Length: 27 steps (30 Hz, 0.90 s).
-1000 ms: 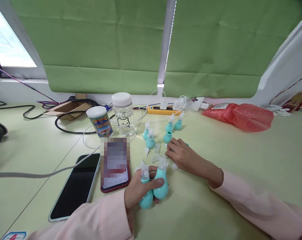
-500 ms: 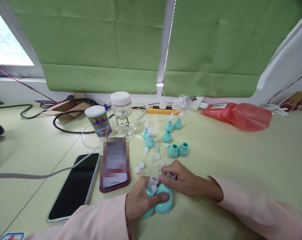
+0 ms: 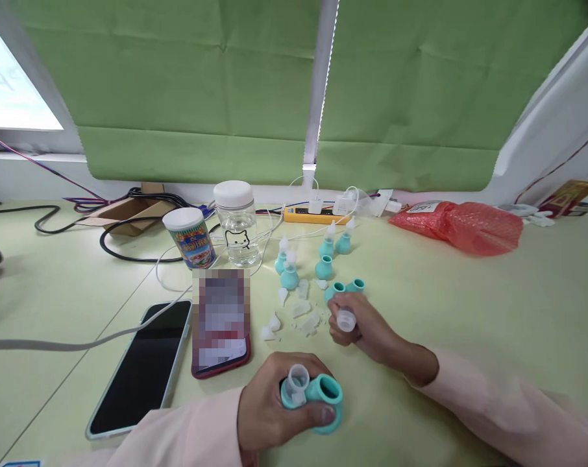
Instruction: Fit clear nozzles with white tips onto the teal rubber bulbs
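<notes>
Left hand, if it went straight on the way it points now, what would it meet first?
The left hand would probably meet the right wrist or its sleeve, held bulb leading. Heights are unclear in this view, so it might pass beneath.

Two green fabric blinds span the top of the frame, the left one (image 3: 187,84) and the right one (image 3: 405,91), both creased and hanging almost to the bench (image 3: 479,311). A pale upright strip (image 3: 318,97) parts them, with a thin bright line of light beside it. At upper left, an uncovered window pane (image 3: 14,71) glows nearly white above a pale sill (image 3: 36,162). White wall (image 3: 542,143) slants down the right edge. The yellowish-green bench fills the lower frame, a dark seam (image 3: 60,389) running diagonally at lower left.
</notes>
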Available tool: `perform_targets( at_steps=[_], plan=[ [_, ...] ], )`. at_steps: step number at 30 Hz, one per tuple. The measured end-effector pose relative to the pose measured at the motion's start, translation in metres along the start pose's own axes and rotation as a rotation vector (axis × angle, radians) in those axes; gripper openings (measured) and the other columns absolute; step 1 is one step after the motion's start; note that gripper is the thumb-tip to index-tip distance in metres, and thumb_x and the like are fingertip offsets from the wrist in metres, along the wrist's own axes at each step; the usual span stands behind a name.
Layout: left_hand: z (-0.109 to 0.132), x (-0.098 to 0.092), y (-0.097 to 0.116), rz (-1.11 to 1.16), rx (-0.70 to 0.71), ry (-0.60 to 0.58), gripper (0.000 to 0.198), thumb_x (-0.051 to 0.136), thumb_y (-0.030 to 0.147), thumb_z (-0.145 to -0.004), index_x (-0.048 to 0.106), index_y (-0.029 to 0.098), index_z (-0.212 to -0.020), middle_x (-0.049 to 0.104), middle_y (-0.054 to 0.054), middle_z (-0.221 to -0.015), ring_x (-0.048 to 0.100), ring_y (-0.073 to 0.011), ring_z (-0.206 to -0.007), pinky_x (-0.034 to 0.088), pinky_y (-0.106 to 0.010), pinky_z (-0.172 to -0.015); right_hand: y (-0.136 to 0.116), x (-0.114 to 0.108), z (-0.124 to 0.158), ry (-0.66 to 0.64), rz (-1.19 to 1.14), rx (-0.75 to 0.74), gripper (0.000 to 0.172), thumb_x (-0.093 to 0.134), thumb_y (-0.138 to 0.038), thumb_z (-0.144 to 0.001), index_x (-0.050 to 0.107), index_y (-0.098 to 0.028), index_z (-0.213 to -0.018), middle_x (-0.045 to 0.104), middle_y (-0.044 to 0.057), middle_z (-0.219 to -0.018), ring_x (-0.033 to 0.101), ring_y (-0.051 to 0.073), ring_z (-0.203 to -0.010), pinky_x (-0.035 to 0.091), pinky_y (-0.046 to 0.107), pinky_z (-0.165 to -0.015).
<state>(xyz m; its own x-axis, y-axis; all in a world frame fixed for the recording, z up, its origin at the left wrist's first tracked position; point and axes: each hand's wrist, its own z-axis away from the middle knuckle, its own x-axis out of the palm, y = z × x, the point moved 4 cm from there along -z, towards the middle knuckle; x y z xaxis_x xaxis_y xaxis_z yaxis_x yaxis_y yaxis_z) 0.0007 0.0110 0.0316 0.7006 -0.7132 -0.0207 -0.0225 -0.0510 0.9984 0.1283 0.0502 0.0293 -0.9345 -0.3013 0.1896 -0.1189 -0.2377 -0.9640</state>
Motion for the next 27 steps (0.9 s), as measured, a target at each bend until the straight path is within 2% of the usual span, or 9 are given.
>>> perform_targets(
  at_steps=[5, 7, 10, 13, 15, 18, 21, 24, 27],
  plan=[
    [-0.006, -0.011, -0.024, 0.107, -0.234, 0.12, 0.041, 0.071, 0.034, -0.054, 0.06, 0.011, -0.087, 0.054, -0.003, -0.07, 0.048, -0.0141, -0.063, 0.039, -0.025, -0.056, -0.057, -0.032, 0.007, 0.322, 0.607, -0.481, 0.037, 0.046, -0.044, -0.074, 0.036, -0.017, -0.05, 0.028, -0.005, -0.047, 0.025, 0.006, -0.044, 0.02, 0.021, -0.042],
    [-0.009, -0.014, -0.027, 0.078, -0.253, 0.141, 0.042, 0.072, 0.032, -0.054, 0.061, 0.011, -0.088, 0.054, -0.003, -0.073, 0.048, -0.014, -0.065, 0.039, -0.025, -0.059, -0.074, -0.052, 0.004, 0.461, 0.862, -0.577, 0.033, 0.05, -0.042, -0.073, 0.04, -0.017, -0.054, 0.029, -0.006, -0.048, 0.026, 0.007, -0.045, 0.022, 0.021, -0.044],
    [-0.01, -0.014, -0.027, 0.043, -0.247, 0.135, 0.038, 0.071, 0.032, -0.056, 0.061, 0.01, -0.085, 0.054, -0.003, -0.074, 0.049, -0.0137, -0.066, 0.041, -0.025, -0.06, -0.078, -0.089, -0.014, 0.573, 1.165, -0.468, 0.033, 0.052, -0.044, -0.071, 0.039, -0.018, -0.056, 0.036, -0.005, -0.05, 0.032, 0.008, -0.047, 0.025, 0.022, -0.046],
    [-0.01, -0.011, -0.029, 0.13, -0.28, 0.136, 0.039, 0.066, 0.039, -0.063, 0.057, 0.011, -0.088, 0.053, -0.002, -0.072, 0.05, -0.0118, -0.059, 0.044, -0.026, -0.055, -0.06, -0.118, -0.036, 0.41, 1.337, -0.22, 0.029, 0.05, -0.044, -0.072, 0.045, -0.018, -0.059, 0.049, -0.001, -0.058, 0.043, 0.011, -0.053, 0.029, 0.023, -0.049],
    [-0.01, -0.009, -0.03, 0.193, -0.276, 0.137, 0.039, 0.063, 0.042, -0.065, 0.054, 0.011, -0.087, 0.054, -0.003, -0.076, 0.052, -0.0118, -0.059, 0.046, -0.026, -0.053, -0.048, -0.128, -0.045, 0.309, 1.366, -0.149, 0.025, 0.052, -0.04, -0.07, 0.05, -0.017, -0.06, 0.054, 0.001, -0.063, 0.048, 0.013, -0.058, 0.032, 0.023, -0.051],
    [-0.011, -0.007, -0.03, 0.226, -0.271, 0.115, 0.038, 0.067, 0.038, -0.062, 0.053, 0.011, -0.085, 0.054, -0.005, -0.081, 0.052, -0.0121, -0.063, 0.047, -0.024, -0.05, -0.036, -0.132, -0.049, 0.244, 1.374, -0.117, 0.021, 0.055, -0.036, -0.067, 0.054, -0.017, -0.061, 0.058, 0.002, -0.065, 0.052, 0.014, -0.059, 0.035, 0.023, -0.052],
    [-0.011, -0.008, -0.032, 0.232, -0.283, 0.107, 0.042, 0.07, 0.032, -0.058, 0.052, 0.012, -0.089, 0.054, -0.004, -0.079, 0.05, -0.011, -0.06, 0.048, -0.022, -0.046, -0.037, -0.132, -0.048, 0.252, 1.389, -0.103, 0.023, 0.055, -0.04, -0.067, 0.056, -0.016, -0.066, 0.059, 0.003, -0.069, 0.053, 0.015, -0.06, 0.036, 0.024, -0.052],
    [-0.01, -0.01, -0.033, 0.194, -0.315, 0.134, 0.044, 0.07, 0.028, -0.057, 0.052, 0.012, -0.093, 0.054, -0.003, -0.076, 0.05, -0.0105, -0.057, 0.047, -0.021, -0.043, -0.053, -0.127, -0.042, 0.472, 1.458, -0.219, 0.027, 0.052, -0.043, -0.071, 0.056, -0.017, -0.076, 0.06, 0.007, -0.083, 0.054, 0.02, -0.071, 0.036, 0.029, -0.058],
    [-0.009, -0.012, -0.033, 0.132, -0.354, 0.154, 0.041, 0.069, 0.027, -0.057, 0.054, 0.011, -0.092, 0.055, -0.003, -0.074, 0.049, -0.0095, -0.055, 0.045, -0.02, -0.042, -0.073, -0.1, -0.022, 0.731, 1.47, -0.583, 0.023, 0.05, -0.038, -0.075, 0.055, -0.016, -0.081, 0.058, 0.01, -0.087, 0.052, 0.023, -0.08, 0.037, 0.033, -0.065]
  ],
)
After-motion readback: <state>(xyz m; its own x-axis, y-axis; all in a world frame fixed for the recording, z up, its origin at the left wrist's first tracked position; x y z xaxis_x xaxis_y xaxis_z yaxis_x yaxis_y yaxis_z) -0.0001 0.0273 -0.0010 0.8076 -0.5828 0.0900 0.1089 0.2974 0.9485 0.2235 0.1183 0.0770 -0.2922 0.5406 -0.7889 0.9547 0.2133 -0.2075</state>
